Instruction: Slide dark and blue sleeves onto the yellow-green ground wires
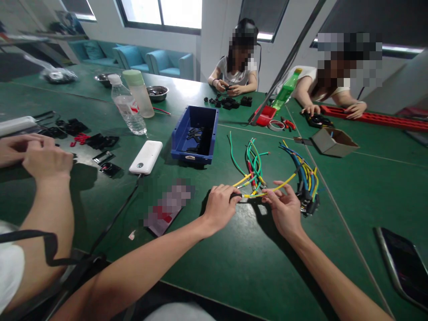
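My left hand point(221, 205) is closed on a small black part point(236, 196), which it mostly hides. From that part a yellow wire point(284, 183) runs to the right. Thumb and fingers of my right hand point(286, 207) pinch this wire, and its free end points up and right. Just behind my hands lies a loose bunch of green wires point(254, 160) with some red and yellow ones. Beyond my right hand is a bundle of blue and yellow wires point(306, 171) ending in black connectors point(308, 204).
A blue bin point(193, 156) holding black parts stands ahead. Left of it are a white power bank point(146, 157), a water bottle point(129, 109) and a co-worker's hands point(47, 156). A phone point(401, 263) lies at right, a small cardboard box point(335, 142) farther back. Two people sit opposite.
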Motion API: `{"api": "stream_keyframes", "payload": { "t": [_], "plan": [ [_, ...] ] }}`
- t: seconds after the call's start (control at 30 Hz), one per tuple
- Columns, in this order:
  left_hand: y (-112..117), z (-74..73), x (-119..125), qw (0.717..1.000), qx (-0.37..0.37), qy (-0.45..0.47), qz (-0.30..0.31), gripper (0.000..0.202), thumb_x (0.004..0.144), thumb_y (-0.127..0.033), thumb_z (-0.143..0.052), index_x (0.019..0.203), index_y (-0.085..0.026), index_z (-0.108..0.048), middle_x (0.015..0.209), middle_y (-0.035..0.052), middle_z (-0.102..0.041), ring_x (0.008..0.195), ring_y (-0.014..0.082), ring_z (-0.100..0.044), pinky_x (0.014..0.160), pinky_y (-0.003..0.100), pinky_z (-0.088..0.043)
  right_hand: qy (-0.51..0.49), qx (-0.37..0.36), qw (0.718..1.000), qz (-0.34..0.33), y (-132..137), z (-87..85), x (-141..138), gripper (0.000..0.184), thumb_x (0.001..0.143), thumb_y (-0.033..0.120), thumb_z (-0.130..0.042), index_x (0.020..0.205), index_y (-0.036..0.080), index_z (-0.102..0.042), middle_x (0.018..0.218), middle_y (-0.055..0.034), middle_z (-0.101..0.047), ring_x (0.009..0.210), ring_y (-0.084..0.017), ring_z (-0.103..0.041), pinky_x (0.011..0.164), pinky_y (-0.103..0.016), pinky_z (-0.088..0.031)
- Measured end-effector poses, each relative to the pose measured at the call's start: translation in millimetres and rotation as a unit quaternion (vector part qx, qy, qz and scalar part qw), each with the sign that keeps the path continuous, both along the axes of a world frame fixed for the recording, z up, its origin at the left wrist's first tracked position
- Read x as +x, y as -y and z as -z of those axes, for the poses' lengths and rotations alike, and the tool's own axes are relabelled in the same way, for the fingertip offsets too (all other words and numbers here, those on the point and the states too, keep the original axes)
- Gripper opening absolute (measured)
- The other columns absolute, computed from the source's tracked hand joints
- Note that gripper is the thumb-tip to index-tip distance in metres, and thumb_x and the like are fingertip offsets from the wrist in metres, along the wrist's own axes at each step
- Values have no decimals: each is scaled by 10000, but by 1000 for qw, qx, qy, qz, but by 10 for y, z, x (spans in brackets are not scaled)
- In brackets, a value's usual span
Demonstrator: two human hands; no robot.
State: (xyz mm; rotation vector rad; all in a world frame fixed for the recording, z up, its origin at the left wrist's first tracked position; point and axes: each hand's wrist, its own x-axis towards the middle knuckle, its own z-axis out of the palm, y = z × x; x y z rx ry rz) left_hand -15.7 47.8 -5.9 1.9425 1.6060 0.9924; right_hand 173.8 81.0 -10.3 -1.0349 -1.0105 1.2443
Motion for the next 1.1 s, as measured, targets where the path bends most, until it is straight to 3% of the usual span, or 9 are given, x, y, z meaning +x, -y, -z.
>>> {"api": "stream_keyframes", "payload": {
  "t": [0.27, 1.1],
  "plan": [
    [26, -33, 1, 1000, 21, -8, 6, 45, 836, -197, -623, 875, -205, -643, 880, 10, -679, 874, 192, -573, 797, 333, -388, 4, -8, 1000, -7, 2, -5, 13, 378, 690, 286, -765, 1006, 238, -565, 752, 5, -682, 579, -125, -602, 558, -257, -506],
    [-2, 23, 6, 1000, 5, -8, 4, 32, 838, -203, -611, 869, -198, -613, 888, 2, -671, 873, 192, -582, 798, 338, -395, -14, -3, 1000, -18, -9, 8, -3, 392, 673, 243, -780, 996, 250, -558, 778, 0, -684, 647, -127, -620, 578, -228, -498]
  ]
}}
